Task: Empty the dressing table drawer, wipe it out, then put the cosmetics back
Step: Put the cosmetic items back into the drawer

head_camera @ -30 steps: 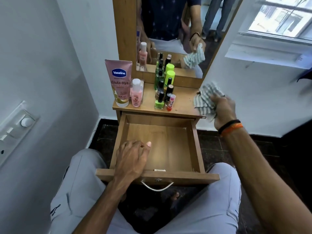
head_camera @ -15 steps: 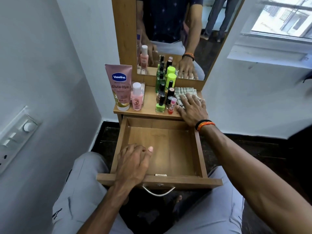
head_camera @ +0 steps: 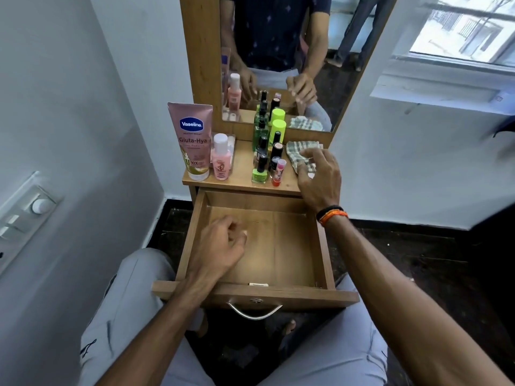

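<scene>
The wooden drawer (head_camera: 323, 254) stands pulled out over my lap with nothing lying in it. My left hand (head_camera: 220, 246) hovers over its left side, fingers loosely curled, holding nothing. On the tabletop (head_camera: 242, 174) stand a pink Vaseline tube (head_camera: 192, 140), a small pink bottle (head_camera: 221, 157), green bottles (head_camera: 260, 132), black-capped nail polishes (head_camera: 261, 168) and a red lip balm (head_camera: 278, 174). A checked cloth (head_camera: 299, 153) lies at the right of the top. My right hand (head_camera: 317, 176) hangs just above the cloth with relaxed fingers, no grip on it.
A mirror (head_camera: 278, 59) rises behind the tabletop. A white wall with a switch panel (head_camera: 25, 218) is close on the left. A window (head_camera: 459, 32) is at the upper right. Dark floor (head_camera: 418, 263) surrounds the table.
My right hand laid the cloth on the tabletop, pressed it flat, then lifted off it. My left hand rose from the drawer's front edge and curled its fingers.
</scene>
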Motion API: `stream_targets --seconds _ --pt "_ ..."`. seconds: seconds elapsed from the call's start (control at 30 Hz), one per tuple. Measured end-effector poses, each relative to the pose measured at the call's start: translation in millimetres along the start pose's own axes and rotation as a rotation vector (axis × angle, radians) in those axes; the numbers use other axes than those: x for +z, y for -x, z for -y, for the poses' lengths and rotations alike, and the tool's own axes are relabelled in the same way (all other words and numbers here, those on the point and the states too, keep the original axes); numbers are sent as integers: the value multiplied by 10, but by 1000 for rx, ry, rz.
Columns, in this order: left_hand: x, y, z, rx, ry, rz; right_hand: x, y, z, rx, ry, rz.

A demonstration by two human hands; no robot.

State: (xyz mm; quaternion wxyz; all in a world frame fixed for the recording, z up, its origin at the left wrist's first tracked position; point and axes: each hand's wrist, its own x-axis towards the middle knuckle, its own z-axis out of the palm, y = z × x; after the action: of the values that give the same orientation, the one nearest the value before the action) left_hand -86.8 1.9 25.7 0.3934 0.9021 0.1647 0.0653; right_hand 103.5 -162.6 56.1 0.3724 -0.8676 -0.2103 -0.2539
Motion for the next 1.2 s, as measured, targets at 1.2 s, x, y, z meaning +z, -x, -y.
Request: stream_targets --seconds 1.2 --pt "120 -1130 -659 315 -104 -515 52 98 311 47 -61 -13"
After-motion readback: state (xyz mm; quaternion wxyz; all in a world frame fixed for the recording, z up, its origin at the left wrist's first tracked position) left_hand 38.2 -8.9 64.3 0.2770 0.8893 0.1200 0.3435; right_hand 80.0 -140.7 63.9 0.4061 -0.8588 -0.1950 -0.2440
